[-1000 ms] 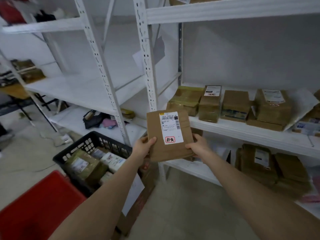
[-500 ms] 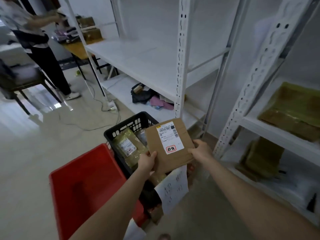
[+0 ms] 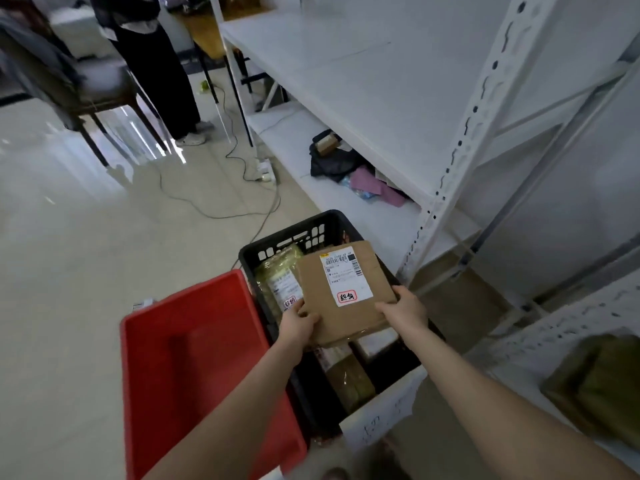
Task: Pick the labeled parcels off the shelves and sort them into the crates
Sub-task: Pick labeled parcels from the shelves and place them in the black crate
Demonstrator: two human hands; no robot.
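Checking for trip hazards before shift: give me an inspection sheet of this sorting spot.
Surface: glossy pale floor.
Job's things: brown parcel, label up, over the black crate, which holds taped parcels; red crate beside it shows no parcels.
Clutter: dark bag and pink items on the lower shelf.
Grips: left hand and right hand pinch the parcel's near corners.
Cables: cable loops across the floor to a power strip.
Surroundings: white shelving, chair, a standing person.
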